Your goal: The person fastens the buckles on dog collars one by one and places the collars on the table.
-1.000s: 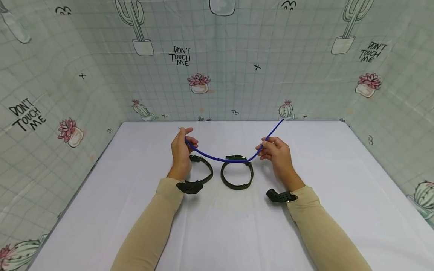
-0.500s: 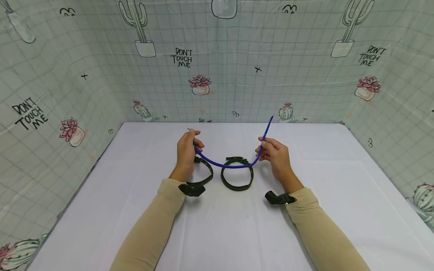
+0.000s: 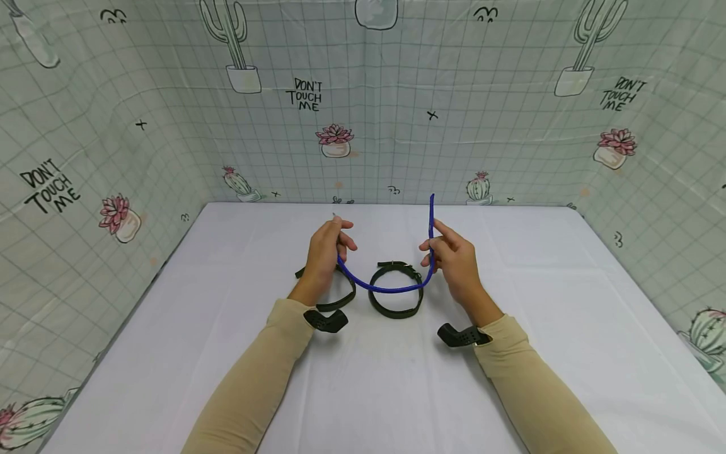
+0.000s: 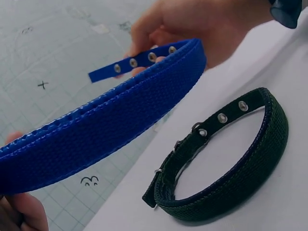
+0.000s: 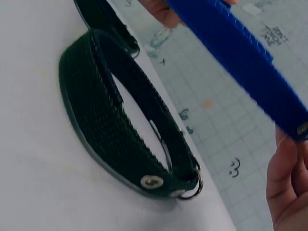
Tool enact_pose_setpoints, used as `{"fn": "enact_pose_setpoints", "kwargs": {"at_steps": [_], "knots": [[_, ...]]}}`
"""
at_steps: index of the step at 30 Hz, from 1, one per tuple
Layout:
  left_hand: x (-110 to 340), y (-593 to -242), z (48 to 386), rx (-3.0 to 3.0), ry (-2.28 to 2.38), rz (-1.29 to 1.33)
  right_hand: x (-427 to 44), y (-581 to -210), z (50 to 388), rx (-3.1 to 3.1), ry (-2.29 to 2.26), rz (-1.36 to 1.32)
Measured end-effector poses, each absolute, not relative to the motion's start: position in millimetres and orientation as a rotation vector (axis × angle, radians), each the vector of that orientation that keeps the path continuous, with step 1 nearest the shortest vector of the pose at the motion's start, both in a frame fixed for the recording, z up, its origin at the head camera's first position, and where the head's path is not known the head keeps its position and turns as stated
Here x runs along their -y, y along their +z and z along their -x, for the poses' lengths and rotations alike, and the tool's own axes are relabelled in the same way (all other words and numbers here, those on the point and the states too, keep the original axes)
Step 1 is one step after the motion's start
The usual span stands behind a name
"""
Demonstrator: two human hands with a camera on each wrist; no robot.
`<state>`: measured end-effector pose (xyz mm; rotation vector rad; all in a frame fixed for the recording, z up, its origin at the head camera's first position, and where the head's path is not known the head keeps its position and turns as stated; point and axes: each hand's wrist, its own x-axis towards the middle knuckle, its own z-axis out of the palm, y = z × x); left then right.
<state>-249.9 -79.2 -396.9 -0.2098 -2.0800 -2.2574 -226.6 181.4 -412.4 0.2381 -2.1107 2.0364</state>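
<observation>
A blue collar (image 3: 391, 291) of woven strap sags in a U between both hands, above the table. My left hand (image 3: 324, 255) grips its left end, which is mostly hidden behind the fingers. Near the other end, my right hand (image 3: 458, 263) pinches the strap, and the free tip points upward. A row of metal eyelets (image 4: 133, 63) shows along that end in the left wrist view. Below the strap, a dark green collar (image 3: 396, 313) lies buckled in a ring. Another dark green collar (image 3: 337, 305) rests beside my left wrist, partly hidden by it.
A white cloth (image 3: 386, 391) covers the table. Behind and on both sides hangs a patterned curtain (image 3: 374, 75) with cactus drawings. Black wrist cameras (image 3: 326, 320) sit on both forearms, close above the tabletop.
Both hands have come closer together, the left one moving right more. The blue collar bends more deeply, and its right tip has swung from slanting right to upright.
</observation>
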Motion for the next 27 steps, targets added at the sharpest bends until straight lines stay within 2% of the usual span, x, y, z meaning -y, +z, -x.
{"fn": "enact_pose_setpoints", "kwargs": {"at_steps": [17,27], "knots": [[77,-391,244,2.133,-2.182,0.513,-155,-392,207,2.215,1.882,-0.477],[88,-386,247,2.262,-2.159,0.519,-152,-389,204,2.361,1.795,-0.603]]}}
